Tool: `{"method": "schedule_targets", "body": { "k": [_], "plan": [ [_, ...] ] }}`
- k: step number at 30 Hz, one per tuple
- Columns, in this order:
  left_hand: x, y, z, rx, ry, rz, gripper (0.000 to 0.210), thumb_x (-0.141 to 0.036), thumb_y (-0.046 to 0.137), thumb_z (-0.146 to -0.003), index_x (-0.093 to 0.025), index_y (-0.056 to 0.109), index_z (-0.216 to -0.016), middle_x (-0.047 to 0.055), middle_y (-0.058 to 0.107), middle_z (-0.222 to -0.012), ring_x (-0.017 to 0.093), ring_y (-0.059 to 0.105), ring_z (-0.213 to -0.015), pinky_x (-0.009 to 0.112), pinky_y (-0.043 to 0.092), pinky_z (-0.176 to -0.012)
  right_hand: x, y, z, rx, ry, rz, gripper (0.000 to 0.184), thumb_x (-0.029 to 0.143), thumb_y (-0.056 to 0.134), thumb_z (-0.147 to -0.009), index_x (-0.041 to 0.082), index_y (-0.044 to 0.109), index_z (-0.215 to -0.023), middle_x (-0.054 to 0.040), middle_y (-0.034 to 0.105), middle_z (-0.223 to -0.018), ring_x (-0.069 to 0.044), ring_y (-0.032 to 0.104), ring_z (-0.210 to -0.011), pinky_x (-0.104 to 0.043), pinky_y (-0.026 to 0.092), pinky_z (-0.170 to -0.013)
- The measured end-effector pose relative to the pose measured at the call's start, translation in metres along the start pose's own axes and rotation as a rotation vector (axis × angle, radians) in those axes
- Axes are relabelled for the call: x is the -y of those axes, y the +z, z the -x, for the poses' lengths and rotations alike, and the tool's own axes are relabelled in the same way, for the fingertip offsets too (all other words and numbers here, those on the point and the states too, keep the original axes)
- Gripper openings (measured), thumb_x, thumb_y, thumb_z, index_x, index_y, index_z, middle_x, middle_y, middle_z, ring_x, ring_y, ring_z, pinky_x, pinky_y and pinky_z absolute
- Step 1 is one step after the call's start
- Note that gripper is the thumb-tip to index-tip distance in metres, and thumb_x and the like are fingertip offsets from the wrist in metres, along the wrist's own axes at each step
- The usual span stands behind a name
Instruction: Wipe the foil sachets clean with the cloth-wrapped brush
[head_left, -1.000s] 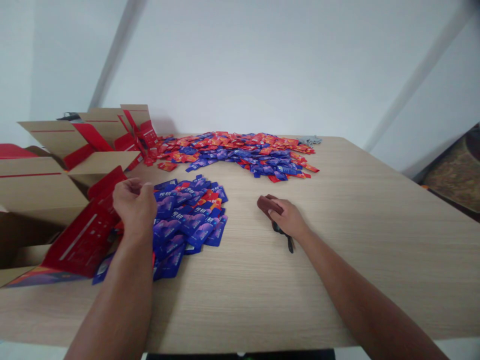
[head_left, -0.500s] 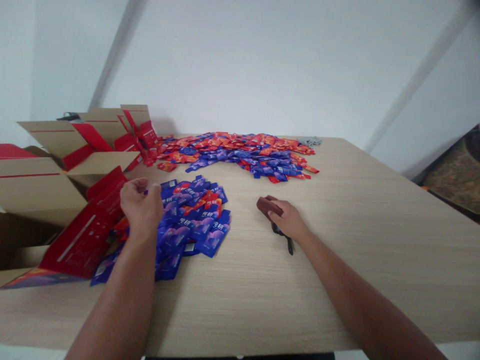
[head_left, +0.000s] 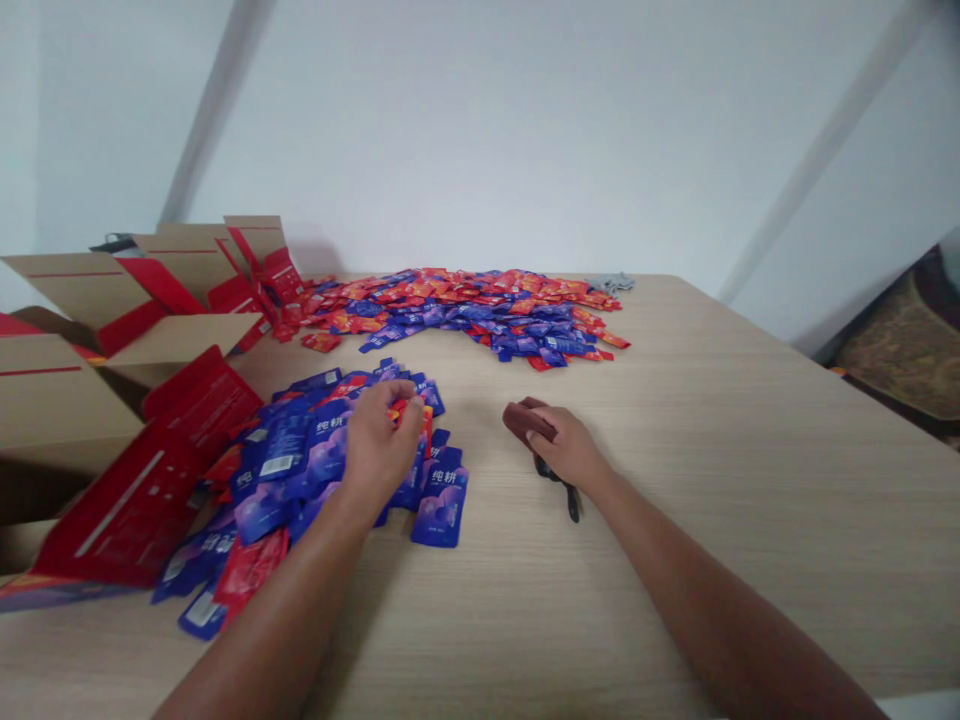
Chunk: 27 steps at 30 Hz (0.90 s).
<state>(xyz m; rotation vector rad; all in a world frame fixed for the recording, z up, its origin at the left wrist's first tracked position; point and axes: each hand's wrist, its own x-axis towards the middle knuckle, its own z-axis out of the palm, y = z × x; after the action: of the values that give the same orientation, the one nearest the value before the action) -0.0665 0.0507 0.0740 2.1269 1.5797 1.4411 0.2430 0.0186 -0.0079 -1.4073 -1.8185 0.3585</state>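
Over the near pile of blue and red packets, my left hand is curled with thumb and fingertips a little apart. An orange-red packet lies by its fingers, and nothing shows gripped between them. To the right of the pile, my right hand is closed round a brown, ridged block-like object. A black strap-like piece sticks out below that hand; how it joins the brown object is hidden.
Several open cardboard boxes with red flaps crowd the left side. A long heap of red and blue packets runs along the back of the wooden table, with a grey cloth-like item at its right end.
My left hand has moved right, from the box side of the near pile to above its right part. Packets under it have shifted, and the view has turned slightly. My right hand keeps its hold.
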Motion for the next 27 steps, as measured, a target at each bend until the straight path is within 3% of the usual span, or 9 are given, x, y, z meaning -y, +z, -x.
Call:
{"method": "schedule_targets", "body": {
  "k": [6, 9, 11, 16, 22, 25, 27],
  "plan": [
    [-0.046, 0.034, 0.063, 0.54, 0.104, 0.213, 0.017, -0.028, 0.056, -0.102, -0.023, 0.072, -0.096, 0.001, 0.074, -0.086, 0.018, 0.067, -0.077, 0.03, 0.048, -0.073, -0.004, 0.002, -0.001, 0.004, -0.033, 0.026, 0.041, 0.018, 0.066, -0.087, 0.029, 0.075, -0.126, -0.0052, 0.076, -0.133, -0.03, 0.066, -0.127, -0.048, 0.05, -0.11],
    [-0.05, 0.043, 0.078, 0.74, 0.152, 0.136, 0.016, -0.023, 0.056, -0.099, -0.022, 0.071, -0.092, 0.002, 0.073, -0.085, 0.018, 0.066, -0.076, 0.028, 0.043, -0.068, -0.003, 0.004, -0.001, 0.004, -0.055, 0.046, 0.038, 0.019, 0.067, -0.087, 0.026, 0.075, -0.123, -0.0083, 0.076, -0.13, -0.032, 0.067, -0.125, -0.05, 0.051, -0.109],
    [-0.046, 0.046, 0.079, 0.811, 0.15, 0.017, 0.013, -0.021, 0.058, -0.097, -0.022, 0.07, -0.091, 0.003, 0.074, -0.087, 0.019, 0.068, -0.078, 0.029, 0.042, -0.068, 0.001, 0.006, 0.001, 0.015, -0.069, 0.058, 0.035, 0.022, 0.069, -0.087, 0.024, 0.074, -0.122, -0.0103, 0.076, -0.131, -0.033, 0.066, -0.125, -0.052, 0.051, -0.109],
    [-0.029, 0.049, 0.067, 0.8, 0.062, -0.256, 0.011, -0.023, 0.053, -0.1, -0.02, 0.063, -0.101, 0.009, 0.077, -0.098, 0.025, 0.073, -0.087, 0.031, 0.044, -0.071, 0.021, 0.017, 0.012, 0.089, -0.113, -0.016, 0.05, 0.034, 0.074, -0.09, 0.023, 0.069, -0.138, -0.0133, 0.069, -0.145, -0.036, 0.06, -0.139, -0.058, 0.043, -0.121],
    [-0.033, 0.044, 0.065, 0.789, -0.002, -0.361, 0.021, -0.023, 0.052, -0.101, -0.017, 0.057, -0.12, 0.015, 0.074, -0.115, 0.027, 0.074, -0.096, 0.032, 0.048, -0.074, 0.038, 0.016, 0.021, 0.177, -0.012, -0.316, 0.063, 0.046, 0.069, -0.1, 0.029, 0.053, -0.158, -0.01, 0.055, -0.163, -0.033, 0.05, -0.153, -0.057, 0.038, -0.129],
    [-0.034, 0.044, 0.065, 0.764, 0.014, -0.369, 0.02, -0.026, 0.052, -0.101, -0.017, 0.058, -0.118, 0.015, 0.073, -0.115, 0.029, 0.073, -0.102, 0.034, 0.051, -0.079, 0.031, 0.008, 0.018, 0.143, 0.078, -0.372, 0.062, 0.053, 0.065, -0.103, 0.029, 0.053, -0.158, -0.0096, 0.057, -0.162, -0.032, 0.053, -0.151, -0.055, 0.04, -0.128],
    [-0.031, 0.045, 0.064, 0.738, 0.024, -0.372, 0.02, -0.027, 0.053, -0.1, -0.017, 0.06, -0.117, 0.015, 0.073, -0.115, 0.031, 0.072, -0.105, 0.036, 0.052, -0.081, 0.02, 0.001, 0.009, 0.08, 0.126, -0.283, 0.06, 0.056, 0.064, -0.103, 0.028, 0.057, -0.155, -0.0103, 0.059, -0.16, -0.032, 0.053, -0.15, -0.055, 0.039, -0.129]
  ]
}}
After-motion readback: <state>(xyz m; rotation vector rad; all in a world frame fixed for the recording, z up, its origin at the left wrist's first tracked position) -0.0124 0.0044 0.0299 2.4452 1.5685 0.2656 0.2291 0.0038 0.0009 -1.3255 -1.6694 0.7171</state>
